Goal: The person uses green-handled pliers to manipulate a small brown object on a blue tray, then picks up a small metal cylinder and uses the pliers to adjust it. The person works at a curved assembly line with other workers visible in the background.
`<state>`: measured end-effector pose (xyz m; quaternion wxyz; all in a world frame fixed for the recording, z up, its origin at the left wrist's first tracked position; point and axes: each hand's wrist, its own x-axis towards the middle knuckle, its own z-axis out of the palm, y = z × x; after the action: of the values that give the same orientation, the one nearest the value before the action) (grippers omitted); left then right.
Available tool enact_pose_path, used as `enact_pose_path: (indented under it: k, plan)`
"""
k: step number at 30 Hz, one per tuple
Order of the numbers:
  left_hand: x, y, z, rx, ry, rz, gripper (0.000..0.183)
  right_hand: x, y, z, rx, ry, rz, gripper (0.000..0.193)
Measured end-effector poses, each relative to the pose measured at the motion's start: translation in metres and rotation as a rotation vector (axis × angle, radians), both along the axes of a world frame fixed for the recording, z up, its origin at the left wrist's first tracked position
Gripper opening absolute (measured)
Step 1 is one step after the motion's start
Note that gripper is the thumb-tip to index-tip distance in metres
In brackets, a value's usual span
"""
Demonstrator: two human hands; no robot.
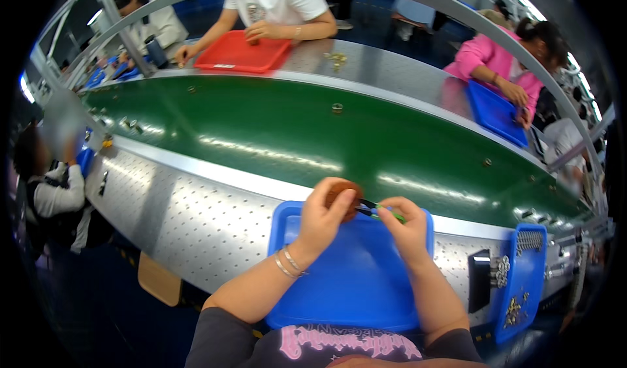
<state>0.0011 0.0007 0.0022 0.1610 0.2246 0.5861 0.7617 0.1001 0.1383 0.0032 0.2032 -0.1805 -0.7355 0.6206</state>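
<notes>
My left hand (319, 221) is closed around a round brown piece (349, 205), thumb on its near face; its exact kind is unclear. A thin tool with a black front part and a green handle (398, 218) is pinched in my right hand (406, 229). The tool's black end reaches to the right side of the brown piece; whether it touches or enters it cannot be made out. Both hands are above the far part of a blue tray (346, 283), whose visible bottom is bare.
Beyond the tray runs a green conveyor belt (261, 126) with scattered small metal rings (337, 108). At right stand a black holder (479, 280) and a blue parts tray (516, 329) with small metal pieces. Co-workers sit opposite with a red tray (245, 53) and another blue tray (493, 116).
</notes>
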Motion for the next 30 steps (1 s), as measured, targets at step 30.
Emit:
enact_pose_path:
  k: [30]
  plan:
    - [0.001, 0.005, -0.003, -0.038, 0.011, -0.072, 0.018, 0.002, 0.008, -0.007, -0.12, 0.024, 0.097, 0.011]
